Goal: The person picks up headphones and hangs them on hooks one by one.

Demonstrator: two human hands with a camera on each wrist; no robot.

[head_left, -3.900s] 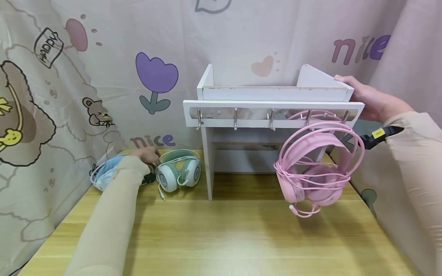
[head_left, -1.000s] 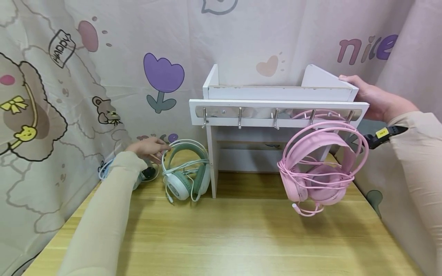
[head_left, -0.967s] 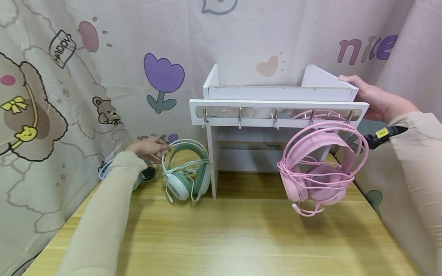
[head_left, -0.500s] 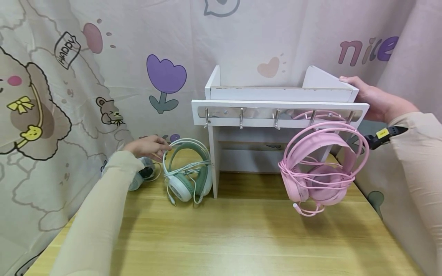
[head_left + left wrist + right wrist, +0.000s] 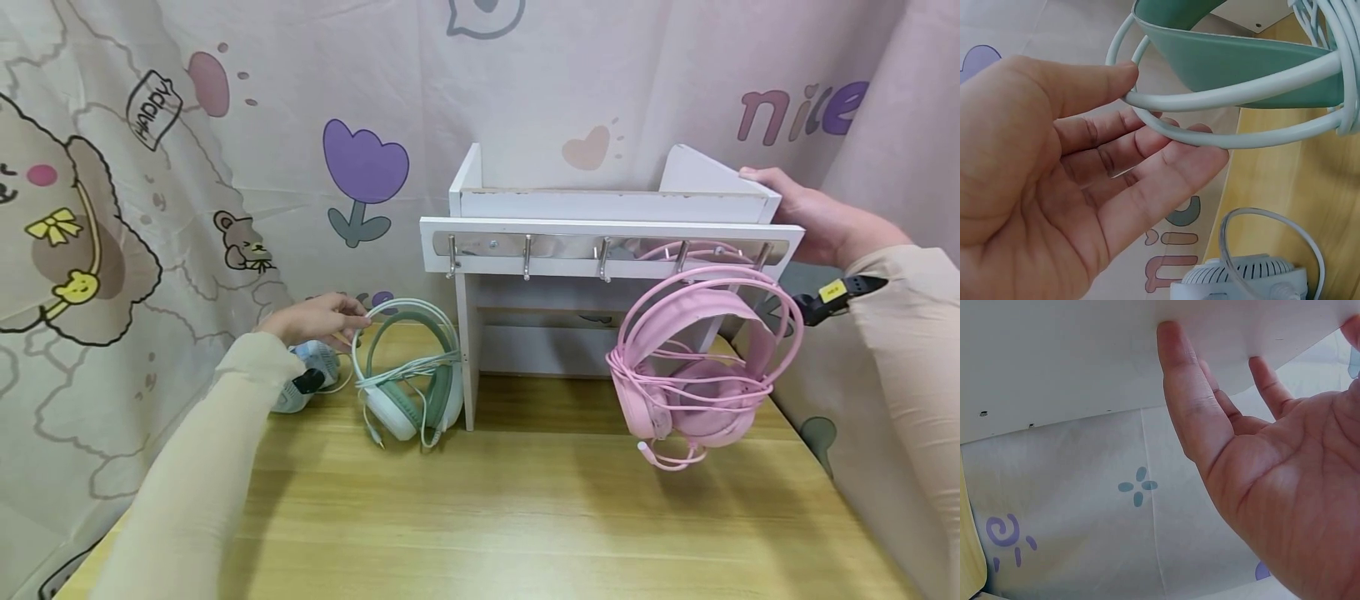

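My left hand [image 5: 318, 318] pinches the thin white outer bands of a white and green headset [image 5: 408, 367] between thumb and fingers. The headset stands upright beside the left leg of a white wooden rack [image 5: 603, 207]; its cable is wrapped round it. In the left wrist view, the green headband [image 5: 1254, 65] shows just past the thumb. My right hand [image 5: 821, 218] is at the rack's right side, and straight fingertips press the white panel [image 5: 1072, 362] in the right wrist view. A pink headset [image 5: 701, 367], wound with its cable, hangs from the right-hand hooks.
Several metal hooks [image 5: 527, 258] line the rack's front board. A light blue headset [image 5: 321, 360] lies on the wooden table [image 5: 480, 517] behind my left forearm, partly hidden. A printed curtain [image 5: 262, 142] closes off the back and sides.
My left hand has taken hold of the green and white headset and tipped it more upright, closer to the rack's left leg. My right hand keeps its place. The view has shifted slightly.
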